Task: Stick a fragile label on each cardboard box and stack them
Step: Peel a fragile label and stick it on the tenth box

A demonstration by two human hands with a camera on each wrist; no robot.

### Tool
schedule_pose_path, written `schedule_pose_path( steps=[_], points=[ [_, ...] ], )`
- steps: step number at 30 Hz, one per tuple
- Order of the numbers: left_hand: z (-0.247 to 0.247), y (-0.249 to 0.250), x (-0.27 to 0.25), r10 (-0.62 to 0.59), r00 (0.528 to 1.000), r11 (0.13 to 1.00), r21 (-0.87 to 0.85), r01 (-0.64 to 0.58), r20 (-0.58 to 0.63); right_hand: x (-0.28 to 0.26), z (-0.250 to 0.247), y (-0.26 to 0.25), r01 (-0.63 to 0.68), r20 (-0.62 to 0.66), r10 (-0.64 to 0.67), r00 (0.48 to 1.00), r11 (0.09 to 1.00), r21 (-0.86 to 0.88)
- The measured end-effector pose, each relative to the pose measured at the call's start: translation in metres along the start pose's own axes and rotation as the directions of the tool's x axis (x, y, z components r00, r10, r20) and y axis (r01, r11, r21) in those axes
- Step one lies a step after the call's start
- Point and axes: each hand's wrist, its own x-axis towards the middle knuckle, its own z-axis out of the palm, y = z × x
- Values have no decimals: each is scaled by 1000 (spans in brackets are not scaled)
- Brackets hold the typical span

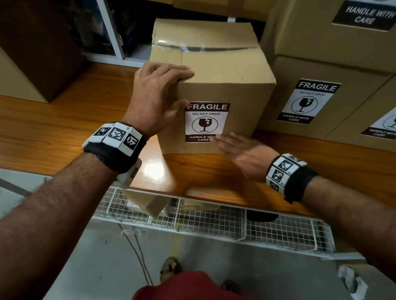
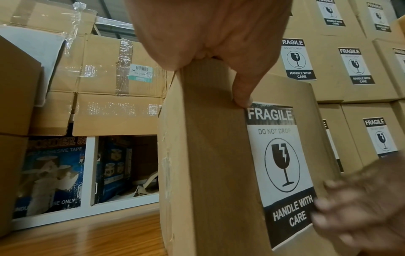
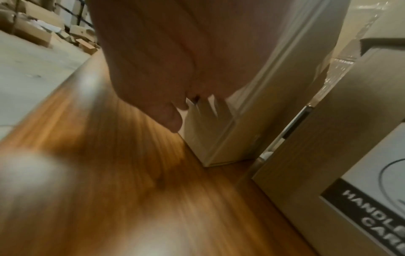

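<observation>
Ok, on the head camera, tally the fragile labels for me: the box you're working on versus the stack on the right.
Fragile label on the box under the left hand: 1
Fragile labels on the stacked boxes at right: 3 (top label, middle label, bottom label)
Total: 4

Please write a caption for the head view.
Left hand rests on the cardboard box; right hand touches its fragile label.
</observation>
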Motion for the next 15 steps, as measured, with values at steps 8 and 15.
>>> schedule_pose_path(
  steps=[8, 15],
  points=[
    [-14, -4, -2, 42, 996, 996, -84, -35, 77, 28, -41, -13, 36, -344, -68, 936, 994, -99],
    [-23, -5, 0, 46, 996, 977, -209, -28, 82, 36, -63, 8, -20, -425, -74, 902, 977, -213]
  ],
)
